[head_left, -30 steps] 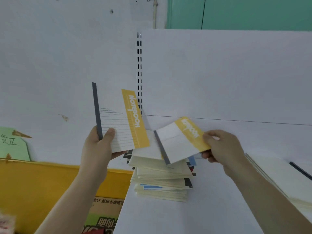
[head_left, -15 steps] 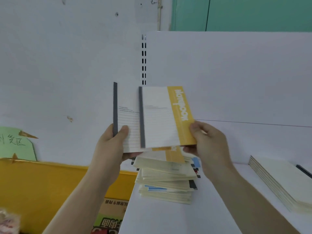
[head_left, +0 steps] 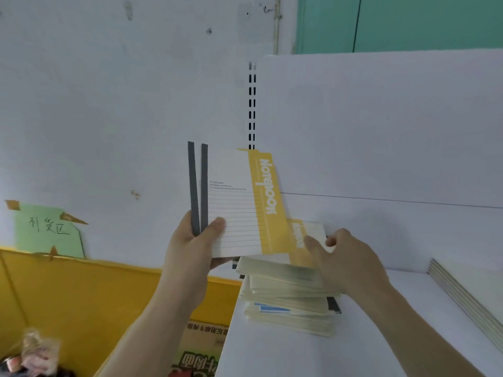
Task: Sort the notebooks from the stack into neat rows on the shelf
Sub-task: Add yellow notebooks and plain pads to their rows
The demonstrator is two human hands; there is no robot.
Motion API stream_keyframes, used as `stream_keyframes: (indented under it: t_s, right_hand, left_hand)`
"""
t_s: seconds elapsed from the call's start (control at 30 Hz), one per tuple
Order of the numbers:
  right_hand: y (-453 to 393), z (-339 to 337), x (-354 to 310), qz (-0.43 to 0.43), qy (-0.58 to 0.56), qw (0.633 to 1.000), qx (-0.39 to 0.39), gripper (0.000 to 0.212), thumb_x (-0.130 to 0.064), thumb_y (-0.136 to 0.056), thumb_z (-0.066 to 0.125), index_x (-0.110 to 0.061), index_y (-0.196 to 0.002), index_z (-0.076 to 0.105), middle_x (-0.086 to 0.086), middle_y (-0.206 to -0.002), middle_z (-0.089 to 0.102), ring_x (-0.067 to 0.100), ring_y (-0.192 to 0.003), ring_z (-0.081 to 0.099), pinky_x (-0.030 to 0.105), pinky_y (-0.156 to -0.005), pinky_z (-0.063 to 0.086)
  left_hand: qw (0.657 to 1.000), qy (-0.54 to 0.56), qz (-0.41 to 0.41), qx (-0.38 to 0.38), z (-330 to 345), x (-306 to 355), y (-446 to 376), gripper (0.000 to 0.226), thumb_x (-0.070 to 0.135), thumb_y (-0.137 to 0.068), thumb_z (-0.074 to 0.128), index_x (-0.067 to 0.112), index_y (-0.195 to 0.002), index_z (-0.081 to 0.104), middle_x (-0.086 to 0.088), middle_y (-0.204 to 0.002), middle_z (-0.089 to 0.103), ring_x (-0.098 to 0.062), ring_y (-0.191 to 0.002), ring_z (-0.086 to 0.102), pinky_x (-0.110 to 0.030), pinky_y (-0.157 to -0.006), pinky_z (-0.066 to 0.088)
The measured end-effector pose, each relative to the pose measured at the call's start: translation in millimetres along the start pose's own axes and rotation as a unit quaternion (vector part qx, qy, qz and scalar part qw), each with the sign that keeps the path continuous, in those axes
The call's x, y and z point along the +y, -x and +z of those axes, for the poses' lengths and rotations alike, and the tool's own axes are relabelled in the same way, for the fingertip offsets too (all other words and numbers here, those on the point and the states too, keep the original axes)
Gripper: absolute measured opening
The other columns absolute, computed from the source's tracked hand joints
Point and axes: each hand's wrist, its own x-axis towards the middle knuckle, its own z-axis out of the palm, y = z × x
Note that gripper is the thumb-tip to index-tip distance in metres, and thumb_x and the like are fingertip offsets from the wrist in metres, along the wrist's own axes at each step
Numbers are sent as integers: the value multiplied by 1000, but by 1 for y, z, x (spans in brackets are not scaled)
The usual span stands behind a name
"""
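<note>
Reading "Notebook" — yellow-banded notebooks (head_left: pixel 239 202)

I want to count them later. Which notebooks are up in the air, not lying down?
The two yellow notebooks in the left hand, held upright with dark spines side by side. The others lie flat in the stack on the shelf.

Both bare forearms reach up and forward from the bottom edge of the view. The left hand (head_left: pixel 190 248) is raised, wrist roughly straight, thumb laid across the front of two notebooks (head_left: pixel 231 202) and fingers curled behind them, gripping their lower left corner so they stand upright. The right hand (head_left: pixel 351 257) is lower, palm down, thumb and fingers bent at the top notebook of the stack (head_left: pixel 294 289); whether it pinches it is unclear.
</note>
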Motion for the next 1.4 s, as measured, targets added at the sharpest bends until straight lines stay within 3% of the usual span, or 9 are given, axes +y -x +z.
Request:
stream_keyframes:
  t_s: [0.27, 0.4, 0.53, 0.7, 0.87, 0.97, 1.13, 1.23, 1.4]
  right_hand:
    - [-4, 11, -8, 15, -155, 986, -68, 67, -53, -82, 69, -16, -135, 50, 5, -123, 60, 22, -109, 60, 33, -90, 48]
    - [-3, -7, 2, 92, -308, 936, -145, 19, -25, -86, 73, -9, -88, 62, 4, -66, 56, 15, -50, 52, 22, -44, 40]
    - [3, -30, 18, 121, -328, 918, -186, 18, -16, -89, 70, -4, -101, 67, 7, -64, 62, 18, -51, 56, 28, -51, 48]
    - [17, -50, 27, 84, -341, 935, -41, 16, -12, -98, 55, -14, -112, 50, 17, -83, 73, 30, -61, 72, 38, -56, 59]
    - [31, -69, 27, 28, -425, 894, 140, 22, -16, -100, 52, -17, -121, 47, 8, -76, 70, 18, -49, 65, 37, -54, 54]
    - [43, -60, 17, 14, -457, 878, 144, 17, -18, -100, 53, -21, -116, 49, 0, -71, 72, 16, -52, 64, 34, -54, 52]
    - [53, -26, 13, 7, -354, 924, 144, 15, -25, -97, 54, -24, -110, 46, -16, -90, 61, -9, -73, 58, 17, -59, 39]
    - [62, -13, 21, 9, -322, 938, 131, 16, -30, -98, 53, -26, -110, 43, -19, -95, 59, -6, -84, 57, 16, -63, 40]
    - [79, -15, 52, -2, -294, 949, 117, 18, -36, -96, 55, -36, -114, 53, -21, -97, 67, -11, -86, 60, 11, -68, 42]
  left_hand:
    - [1000, -5, -7, 11, -5, -7, 0, 21, 12, -98, 61, 27, -113, 64, 5, -100, 77, -22, -97, 73, -41, -76, 62]
    - [1000, 12, -15, 15, -8, -8, -4, 25, 11, -99, 60, 26, -118, 63, 4, -102, 77, -22, -101, 72, -41, -76, 62]
    - [999, 31, -31, 27, -7, -13, -8, 25, 11, -98, 59, 26, -119, 63, 2, -104, 77, -25, -103, 71, -43, -77, 62]
    - [999, 24, -44, -1, 2, -17, -9, 23, 11, -98, 59, 26, -115, 64, 1, -102, 77, -27, -101, 71, -49, -80, 62]
    - [998, 33, -57, -25, 13, -19, -5, 24, 11, -99, 58, 26, -117, 64, 2, -102, 77, -24, -96, 74, -40, -73, 62]
    - [997, 33, -55, -46, 22, -18, 5, 23, 13, -99, 59, 26, -118, 65, 1, -103, 77, -24, -96, 74, -38, -71, 61]
    - [993, 71, -56, -78, 44, -15, 30, 15, 20, -100, 60, 21, -113, 66, -3, -101, 78, -24, -93, 76, -44, -76, 61]
    - [996, 26, -23, -79, 59, -21, 43, 18, 32, -93, 68, 24, -109, 67, 2, -97, 78, -21, -91, 76, -49, -82, 61]
    - [993, 4, 2, -120, 85, -38, 67, 22, 18, -92, 72, 30, -110, 67, 9, -101, 77, -13, -97, 73, -44, -88, 59]
